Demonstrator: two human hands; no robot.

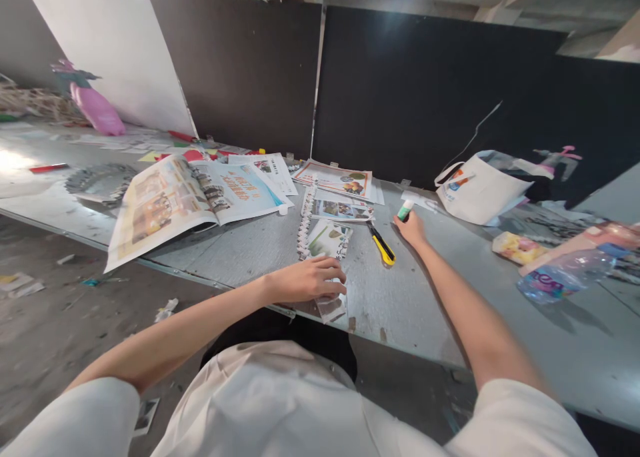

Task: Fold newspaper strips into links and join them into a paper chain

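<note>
My left hand [323, 278] rests with bent, slightly parted fingers on a small strip of printed paper [333, 307] near the table's front edge. Just beyond it lie a green and white paper piece [327, 238] and a folded, zigzag paper chain [305, 227]. My right hand [411, 229] is closed round a glue stick [405, 209] with a green and white body, held over the tabletop. Between my hands lies a yellow and black utility knife [383, 245]. Several printed sheets [340, 180] are behind the chain.
An open magazine [233, 190] and a coiled paper ring [100, 182] lie left on the grey table [270, 257]. At the right are a white bag [483, 189], a plastic bottle [570, 274] and a yellow packet [519, 245]. Dark panels [425, 90] stand behind.
</note>
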